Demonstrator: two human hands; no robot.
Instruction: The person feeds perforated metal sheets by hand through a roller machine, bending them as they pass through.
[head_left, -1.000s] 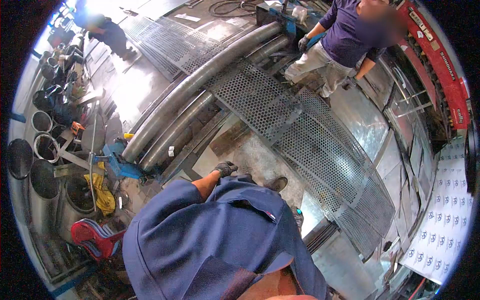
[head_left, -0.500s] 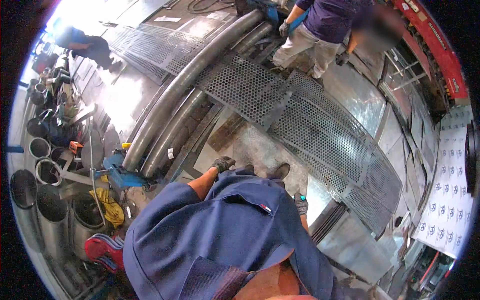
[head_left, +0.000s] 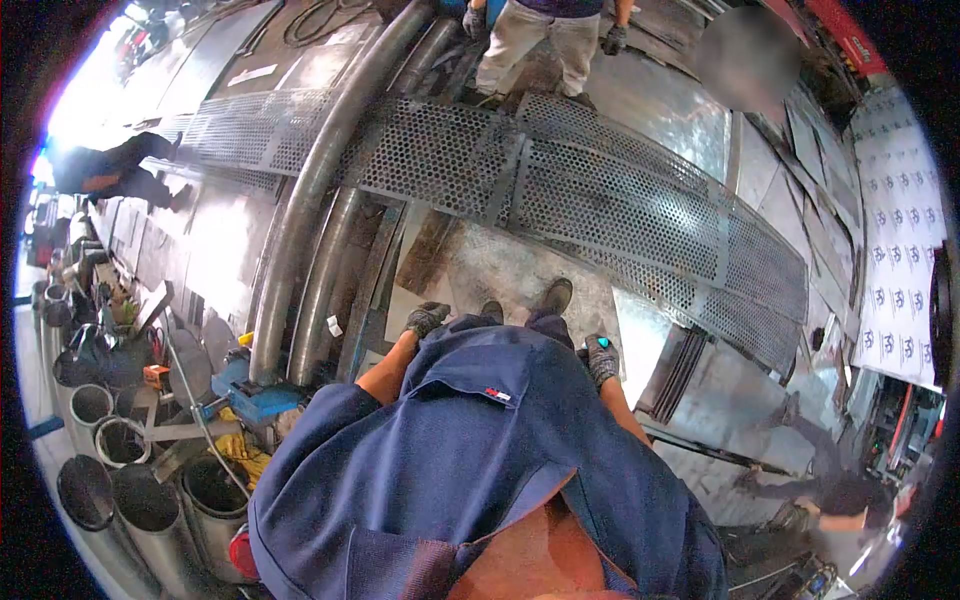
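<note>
My left hand (head_left: 428, 319), in a dark grey glove, hangs beside my blue work clothes on the left. Its fingers look loosely bent, and I cannot make out how far they are closed. Nothing shows in it. Low on the other side, my right hand (head_left: 602, 362) wears a similar glove, its fingers curled. A small teal piece (head_left: 604, 342) shows at those fingers; its kind is too small to tell. Both hands are apart from the perforated metal sheets (head_left: 620, 210), which lie beyond my shoes (head_left: 558, 294).
Long steel pipes (head_left: 325, 190) run past on the left, near a blue metal clamp-like part (head_left: 262, 398). Large upright tubes (head_left: 150, 500) stand at lower left. A co-worker in light trousers (head_left: 540, 45) stands beyond the sheets. Other people are at far left and lower right.
My view has turned, so the sheets and pipes sit further left and higher. The co-worker ahead is now nearer the top edge. More of my right hand shows, and another person appears at lower right.
</note>
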